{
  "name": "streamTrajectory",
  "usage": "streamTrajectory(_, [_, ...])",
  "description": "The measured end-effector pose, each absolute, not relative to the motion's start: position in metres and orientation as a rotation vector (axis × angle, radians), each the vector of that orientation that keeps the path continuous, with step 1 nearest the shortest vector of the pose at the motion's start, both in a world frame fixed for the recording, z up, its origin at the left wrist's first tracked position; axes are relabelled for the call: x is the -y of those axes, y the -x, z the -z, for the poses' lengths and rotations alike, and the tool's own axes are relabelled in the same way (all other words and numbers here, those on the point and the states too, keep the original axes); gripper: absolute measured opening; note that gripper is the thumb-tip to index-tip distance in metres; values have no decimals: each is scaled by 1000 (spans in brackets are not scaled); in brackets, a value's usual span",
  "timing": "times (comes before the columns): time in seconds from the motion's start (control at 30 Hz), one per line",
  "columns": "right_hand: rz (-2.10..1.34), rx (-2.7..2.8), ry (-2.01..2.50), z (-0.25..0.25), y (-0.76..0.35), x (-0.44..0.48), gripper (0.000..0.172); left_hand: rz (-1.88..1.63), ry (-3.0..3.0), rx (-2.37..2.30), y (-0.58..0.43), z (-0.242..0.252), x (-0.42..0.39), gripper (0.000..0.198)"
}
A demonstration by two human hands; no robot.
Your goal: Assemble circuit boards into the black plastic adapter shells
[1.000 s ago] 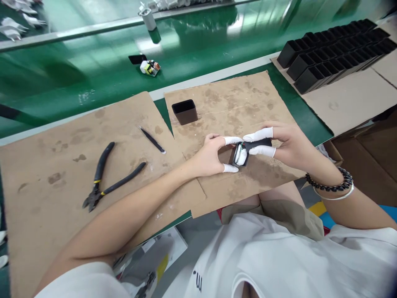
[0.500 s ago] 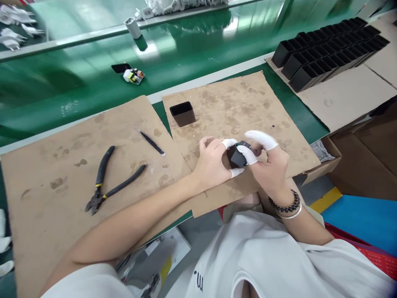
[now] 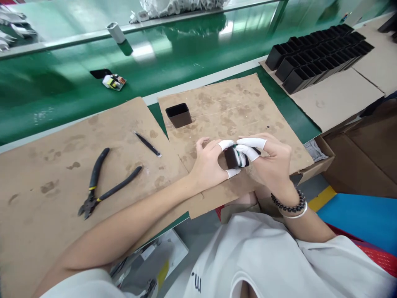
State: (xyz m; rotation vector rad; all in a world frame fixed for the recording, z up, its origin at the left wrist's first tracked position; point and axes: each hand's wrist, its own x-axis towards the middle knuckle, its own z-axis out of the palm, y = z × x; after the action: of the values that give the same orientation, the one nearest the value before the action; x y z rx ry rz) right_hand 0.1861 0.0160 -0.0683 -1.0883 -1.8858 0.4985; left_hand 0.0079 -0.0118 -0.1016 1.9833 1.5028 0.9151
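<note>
My left hand (image 3: pixel 211 161) is wrapped round a black plastic housing (image 3: pixel 230 159), with white finger cots on its thumb and a finger. At the housing's open end shows a white and green insert (image 3: pixel 240 158), probably a circuit assembly. My right hand (image 3: pixel 269 155), also in white finger cots, is closed with its fingertips at this insert. A black flat part shows beside those fingertips, largely hidden by them. A second black housing (image 3: pixel 181 119) stands open end up on the cardboard, beyond my left hand.
Cutting pliers (image 3: pixel 96 186) lie spread on the left cardboard (image 3: pixel 56 165), near black tweezers (image 3: pixel 148 144). A circuit assembly (image 3: pixel 114 82) with a black cap and a white housing (image 3: pixel 115 33) rest on the green belt (image 3: pixel 173 62). Rows of black housings (image 3: pixel 319 58) stand right.
My right hand has turned and its fingers have drawn together at the housing. The white insert now shows where the black cap was. The view has shifted slightly.
</note>
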Motion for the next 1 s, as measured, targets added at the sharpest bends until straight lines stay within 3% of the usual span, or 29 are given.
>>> streamTrajectory(0.3, [-248,1822,1188,91,-162,4,18,-906,-1982,-1643,-13,102,19,47])
streamTrajectory(0.5, [-182,1820,1142,112,-163,22,34,-888,-1975,-1700,-15,102,20,34])
streamTrajectory(0.63, [-447,1869,1170,106,-185,7,28,-852,-1956,-1608,-11,101,14,42])
streamTrajectory(0.77, [-297,1840,1130,99,-211,-17,27,-1021,-1848,-1598,1,105,3,64])
streamTrajectory(1.0, [-195,1902,1072,97,-225,-29,23,-1274,-1679,-1676,9,113,-5,60])
